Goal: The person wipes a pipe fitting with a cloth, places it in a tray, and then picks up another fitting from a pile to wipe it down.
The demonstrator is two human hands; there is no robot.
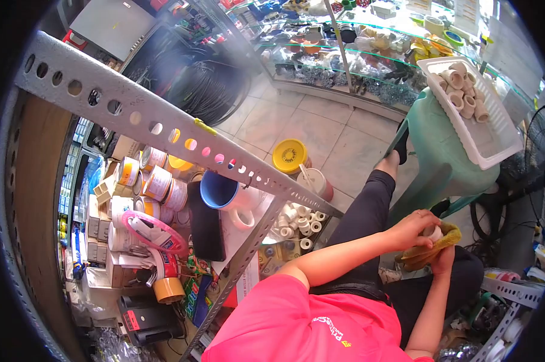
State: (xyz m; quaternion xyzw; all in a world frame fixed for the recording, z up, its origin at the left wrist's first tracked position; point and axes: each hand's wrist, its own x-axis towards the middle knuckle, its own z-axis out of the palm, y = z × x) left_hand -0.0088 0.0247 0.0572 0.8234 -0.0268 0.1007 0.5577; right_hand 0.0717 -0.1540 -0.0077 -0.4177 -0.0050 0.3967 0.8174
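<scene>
Above my lap, my left hand (418,229) has its fingers closed round a small white fitting (433,233). Just right of and below it, my right hand (444,258) is wrapped in part by a yellow-brown cloth (418,256) and grips it against the fitting. Part of the cloth hangs below the fitting, over my dark trousers. Several similar white fittings (468,104) lie in a white tray (492,142) on a green stool (432,151) beyond my hands.
A perforated metal shelf frame (158,114) runs across the left. Cans (159,182), a blue container (218,189) and pink tape-like rings sit behind it. More white fittings (297,219) lie near my leg. A yellow-lidded bucket (290,155) stands on the tiled floor. Glass shelves are at the back.
</scene>
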